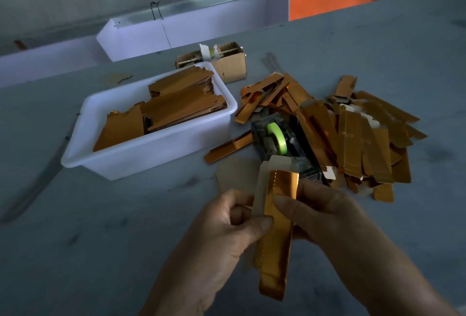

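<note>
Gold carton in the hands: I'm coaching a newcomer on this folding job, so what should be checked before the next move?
1. Gold carton gripped by both the left hand and the right hand: ok.
2. Side seam closed: not ok; the pale flap stands open on the left.
3. Tape dispenser close behind the carton, green roll loaded: ok.
4. Free tape end ready to pull: cannot tell; the carton hides it.
5. Flat blanks stocked in the white tub: ok.
</note>
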Available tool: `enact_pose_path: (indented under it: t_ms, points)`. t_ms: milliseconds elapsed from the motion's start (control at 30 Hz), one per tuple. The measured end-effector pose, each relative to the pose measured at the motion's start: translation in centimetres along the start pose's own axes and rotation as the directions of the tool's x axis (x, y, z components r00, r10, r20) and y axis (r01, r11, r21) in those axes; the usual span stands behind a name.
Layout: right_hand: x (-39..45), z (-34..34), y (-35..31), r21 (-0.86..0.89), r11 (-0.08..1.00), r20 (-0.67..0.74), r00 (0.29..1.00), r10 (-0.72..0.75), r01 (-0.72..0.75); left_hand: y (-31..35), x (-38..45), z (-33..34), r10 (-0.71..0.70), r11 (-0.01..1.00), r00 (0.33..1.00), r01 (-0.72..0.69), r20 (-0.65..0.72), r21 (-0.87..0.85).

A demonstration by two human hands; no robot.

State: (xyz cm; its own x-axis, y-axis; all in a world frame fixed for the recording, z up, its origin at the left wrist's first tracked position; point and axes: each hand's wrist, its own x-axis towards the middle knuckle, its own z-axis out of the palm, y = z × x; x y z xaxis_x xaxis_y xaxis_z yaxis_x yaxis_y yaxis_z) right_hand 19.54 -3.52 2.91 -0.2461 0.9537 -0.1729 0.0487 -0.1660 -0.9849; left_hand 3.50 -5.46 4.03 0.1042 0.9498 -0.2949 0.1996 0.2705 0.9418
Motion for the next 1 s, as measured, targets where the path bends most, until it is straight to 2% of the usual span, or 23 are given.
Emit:
enact_pose_path:
  t_ms: [67, 233, 367, 433, 500, 533, 633, 700, 800, 867, 933, 1000]
  points:
    - [0.1, 0.2, 0.3, 0.127, 0.992, -0.015, 1.000, 0.027, -0.025, -0.2, 0.1, 0.3, 0.019, 1.000, 0.996, -0.017, -0.087, 0.020]
    - [0.2, 1.1, 0.7, 0.274, 0.961, -0.094, 0.994, 0.052, -0.025, -0.2, 0.1, 0.9, 0.128, 0.992, 0.957, -0.124, -0.261, 0.032]
    - [0.3, 1.7, 0.8, 0.312, 0.950, -0.149, 0.987, 0.064, -0.014, -0.9, 0.2, 1.7, 0.202, 0.975, 0.855, -0.128, -0.478, 0.184]
    - [0.4, 1.9, 0.8, 0.328, 0.945, -0.168, 0.983, 0.074, -0.015, -0.9, 0.2, 2.2, 0.281, 0.948, 0.800, -0.148, -0.530, 0.280]
    - [0.4, 1.9, 0.7, 0.347, 0.938, -0.182, 0.980, 0.076, -0.008, -0.8, 0.1, 2.7, 0.422, 0.877, 0.748, -0.193, -0.512, 0.440]
    - [0.4, 2.0, 0.6, 0.352, 0.936, -0.187, 0.980, 0.070, 0.001, -0.8, 0.2, 2.8, 0.517, 0.800, 0.714, -0.208, -0.472, 0.562]
    - [0.4, 2.1, 0.5, 0.326, 0.945, -0.213, 0.976, 0.046, 0.027, -1.3, 0.2, 3.9, 0.728, 0.465, 0.632, -0.170, -0.265, 0.869]
    - [0.3, 2.0, 0.4, 0.313, 0.949, -0.228, 0.973, 0.043, 0.031, -1.5, -0.1, 4.8, 0.768, 0.308, 0.613, -0.097, -0.187, 0.946]
    - [0.1, 2.0, 0.4, 0.303, 0.952, -0.234, 0.972, 0.029, 0.045, -2.0, -0.3, 5.8, 0.696, 0.275, 0.690, 0.001, -0.200, 0.961]
    - [0.1, 2.1, 0.6, 0.257, 0.966, -0.230, 0.973, 0.022, 0.039, -2.3, -0.3, 6.2, 0.678, 0.266, 0.707, 0.020, -0.202, 0.964]
    - [0.1, 2.1, 1.2, 0.157, 0.987, -0.263, 0.965, 0.021, 0.021, -2.4, -0.5, 6.4, 0.698, 0.257, 0.695, -0.019, -0.172, 0.966]
    - [0.2, 2.1, 1.3, 0.119, 0.993, -0.277, 0.961, 0.026, 0.008, -2.4, -0.7, 6.0, 0.699, 0.325, 0.695, -0.103, -0.166, 0.940]
